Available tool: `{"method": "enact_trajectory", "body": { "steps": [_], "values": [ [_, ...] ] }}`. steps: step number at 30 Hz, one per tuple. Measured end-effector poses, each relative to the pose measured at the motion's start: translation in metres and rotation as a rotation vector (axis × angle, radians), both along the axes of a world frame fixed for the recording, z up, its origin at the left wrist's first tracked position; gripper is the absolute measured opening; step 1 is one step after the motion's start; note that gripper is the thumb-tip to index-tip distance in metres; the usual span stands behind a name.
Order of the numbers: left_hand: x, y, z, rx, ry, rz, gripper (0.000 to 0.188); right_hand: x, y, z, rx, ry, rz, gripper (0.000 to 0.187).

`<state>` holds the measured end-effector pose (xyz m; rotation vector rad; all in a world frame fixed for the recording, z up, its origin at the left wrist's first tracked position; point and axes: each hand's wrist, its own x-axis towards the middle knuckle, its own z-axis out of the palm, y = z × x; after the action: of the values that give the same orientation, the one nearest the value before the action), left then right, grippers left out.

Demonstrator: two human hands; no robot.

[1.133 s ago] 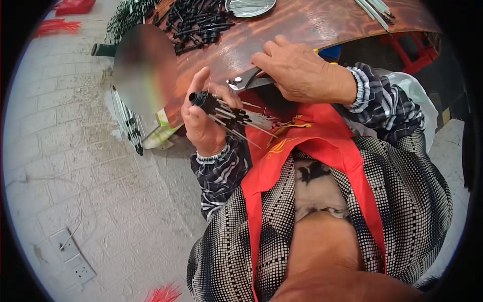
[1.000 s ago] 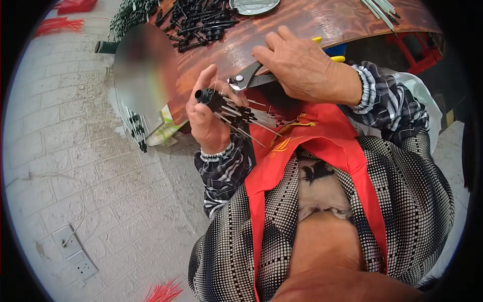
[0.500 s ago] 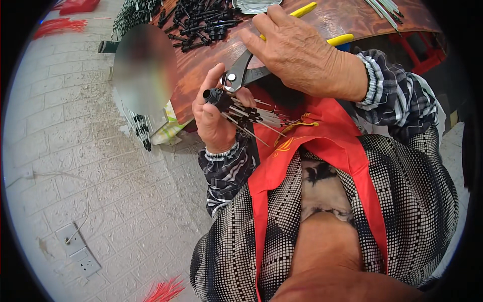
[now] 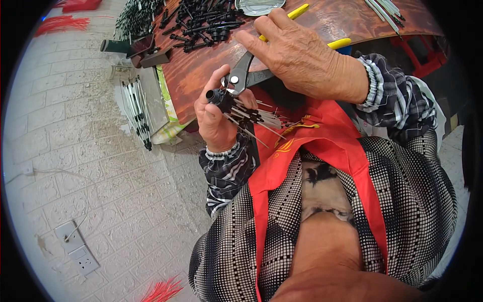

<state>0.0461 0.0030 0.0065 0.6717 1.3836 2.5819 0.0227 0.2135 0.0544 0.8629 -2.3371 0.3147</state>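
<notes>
- Reddish-brown wood-grained tabletop (image 4: 183, 83): edge near both hands; wood shows between the left hand (image 4: 216, 123) and a heap of black plastic parts (image 4: 209, 25).
- Left hand: thumb and fingers pinching a black ribbed plastic fitting (image 4: 216, 96), before the edge; thin white rods (image 4: 269, 119) fan toward a red cloth apron (image 4: 274, 171).
- Right hand (image 4: 307, 58): fingers wrapped round yellow-handled grey metal pliers (image 4: 242, 70), head at the fitting; contact hard to tell.
- Beyond: round silvery dish (image 4: 259, 7).
- Room: white brick-patterned surface (image 4: 121, 196), white socket plate (image 4: 84, 260).
</notes>
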Motion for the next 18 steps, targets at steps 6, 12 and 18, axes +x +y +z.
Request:
{"method": "enact_trajectory", "body": {
  "steps": [6,12,18],
  "values": [
    [0.0008,0.0009,0.0031,-0.031,0.011,-0.011,0.082,-0.0013,0.0009,-0.0004,-0.003,0.017,0.005,0.047],
    [0.0019,0.0039,0.0031,-0.025,0.029,-0.026,0.081,-0.0043,0.0034,-0.0001,0.072,0.024,-0.019,0.037],
    [0.0005,0.0034,0.0027,-0.015,0.016,-0.017,0.080,-0.0048,0.0015,0.0023,0.100,0.021,-0.039,0.033]
  ]
}}
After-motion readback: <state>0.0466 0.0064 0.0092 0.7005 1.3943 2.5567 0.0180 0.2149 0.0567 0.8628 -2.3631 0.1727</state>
